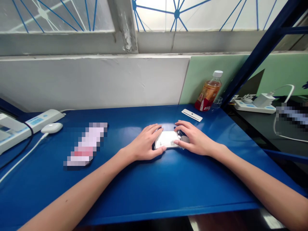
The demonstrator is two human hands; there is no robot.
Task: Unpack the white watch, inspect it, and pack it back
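both hands rest on a small white flat device [166, 139] lying near the middle of the blue table [154, 192]. the left hand [144, 146] cups its left edge, fingers curled over the top and thumb pressed along the near edge; the right hand [193, 139] meets it from the right, fingers half closed, with fingertips on the top right corner and thumb at the near side, so the 2 hands pinch it between them without lifting it. something dark shows under the device, but what it is cannot be told. to work it well, it seems wise to keep the left hand as the steady anchor and press evenly, flat to the table, so nothing slides or tilts. a thin white strip [192, 115] lies just behind, and a drink bottle [209, 91] stands well apart at the back.
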